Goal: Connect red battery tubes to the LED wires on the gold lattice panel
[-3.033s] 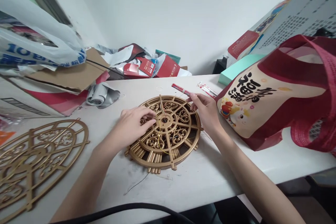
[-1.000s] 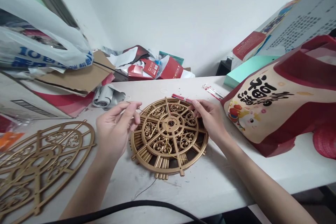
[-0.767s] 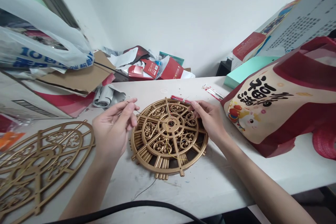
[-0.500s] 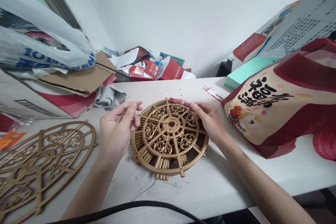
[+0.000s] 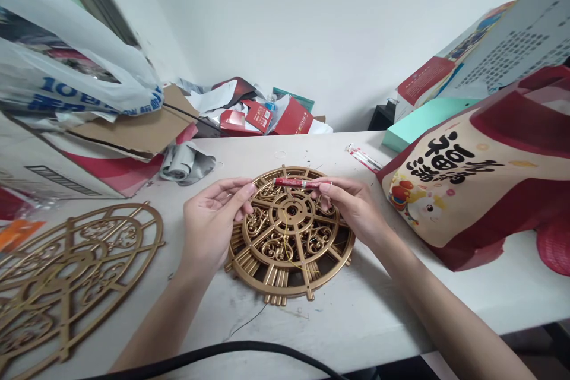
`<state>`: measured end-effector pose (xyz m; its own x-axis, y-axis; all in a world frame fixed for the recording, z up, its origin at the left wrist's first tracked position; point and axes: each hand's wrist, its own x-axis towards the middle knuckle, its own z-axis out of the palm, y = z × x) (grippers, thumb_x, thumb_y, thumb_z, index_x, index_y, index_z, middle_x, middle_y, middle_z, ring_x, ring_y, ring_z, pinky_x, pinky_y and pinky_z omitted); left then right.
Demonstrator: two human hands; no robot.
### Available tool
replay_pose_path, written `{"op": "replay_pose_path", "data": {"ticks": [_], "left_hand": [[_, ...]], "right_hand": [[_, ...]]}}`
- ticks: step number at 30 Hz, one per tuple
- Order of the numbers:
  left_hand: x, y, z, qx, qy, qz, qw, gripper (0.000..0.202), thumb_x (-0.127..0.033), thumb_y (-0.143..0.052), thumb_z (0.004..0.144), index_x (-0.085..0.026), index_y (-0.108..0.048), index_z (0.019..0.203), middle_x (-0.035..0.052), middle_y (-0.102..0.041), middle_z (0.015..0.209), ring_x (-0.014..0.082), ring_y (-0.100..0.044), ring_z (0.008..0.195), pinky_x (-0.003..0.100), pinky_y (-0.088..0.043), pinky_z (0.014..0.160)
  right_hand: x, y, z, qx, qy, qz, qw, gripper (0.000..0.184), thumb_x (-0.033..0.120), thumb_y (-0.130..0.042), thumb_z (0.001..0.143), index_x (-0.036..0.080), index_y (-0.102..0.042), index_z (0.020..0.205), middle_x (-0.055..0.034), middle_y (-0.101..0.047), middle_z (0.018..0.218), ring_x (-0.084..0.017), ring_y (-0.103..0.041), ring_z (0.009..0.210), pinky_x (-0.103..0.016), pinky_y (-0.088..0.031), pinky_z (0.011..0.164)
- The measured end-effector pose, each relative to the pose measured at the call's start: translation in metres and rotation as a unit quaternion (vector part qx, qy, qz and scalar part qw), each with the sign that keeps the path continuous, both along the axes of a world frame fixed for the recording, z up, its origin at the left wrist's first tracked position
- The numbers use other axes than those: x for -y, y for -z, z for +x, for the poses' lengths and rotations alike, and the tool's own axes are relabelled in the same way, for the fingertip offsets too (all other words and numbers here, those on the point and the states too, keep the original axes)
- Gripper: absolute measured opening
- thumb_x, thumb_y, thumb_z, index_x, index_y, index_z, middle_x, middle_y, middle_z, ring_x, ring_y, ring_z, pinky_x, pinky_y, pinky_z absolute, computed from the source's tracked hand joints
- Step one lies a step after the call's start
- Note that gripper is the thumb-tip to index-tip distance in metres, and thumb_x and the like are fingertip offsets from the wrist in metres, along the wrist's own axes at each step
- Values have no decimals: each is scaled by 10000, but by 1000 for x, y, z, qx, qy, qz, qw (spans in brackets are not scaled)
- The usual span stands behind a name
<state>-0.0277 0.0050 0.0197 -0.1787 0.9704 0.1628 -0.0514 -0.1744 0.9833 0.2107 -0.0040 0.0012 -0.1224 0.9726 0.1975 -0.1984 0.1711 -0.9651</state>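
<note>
A round gold openwork disc (image 5: pixel 291 236) lies flat on the white table (image 5: pixel 365 309). My right hand (image 5: pixel 351 208) pinches one end of a thin red tube (image 5: pixel 296 182) and holds it level over the disc's far rim. My left hand (image 5: pixel 214 222) hovers at the disc's left edge, thumb and forefinger pinched on a fine thread that I can barely make out. A thin yellow wire runs across the disc's spokes.
A second gold openwork panel (image 5: pixel 66 273) lies at the left. A large red and beige printed bag (image 5: pixel 481 178) stands at the right. Cardboard boxes and plastic bags (image 5: pixel 75 95) pile up at the back left, with red cartons (image 5: pixel 276 116) behind. A black cable (image 5: pixel 214 353) crosses the near edge.
My right hand has lifted the red tube from the table behind the disc and brought it over the disc. My left hand has moved right, closer to the disc.
</note>
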Motion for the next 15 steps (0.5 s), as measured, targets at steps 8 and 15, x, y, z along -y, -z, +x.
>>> {"op": "replay_pose_path", "data": {"ticks": [8,15], "left_hand": [[5,0,7,28,24,-14,999,258,-277,-877,714,-172,-780,928,24,-672,707,67,-526,568,155,-376,472],[9,-1,12,35,27,-13,999,237,-274,-864,729,-181,-782,932,22,-681,714,63,-524,550,164,-372,464]], "right_hand": [[4,0,-7,9,-19,2,1000,190,384,-737,882,312,-823,1035,-30,-751,943,-166,-583,709,-365,-522,760],[6,2,-9,18,-15,-10,1000,210,399,-756,861,323,-826,1044,-34,-770,959,-176,-607,723,-389,-545,774]]}}
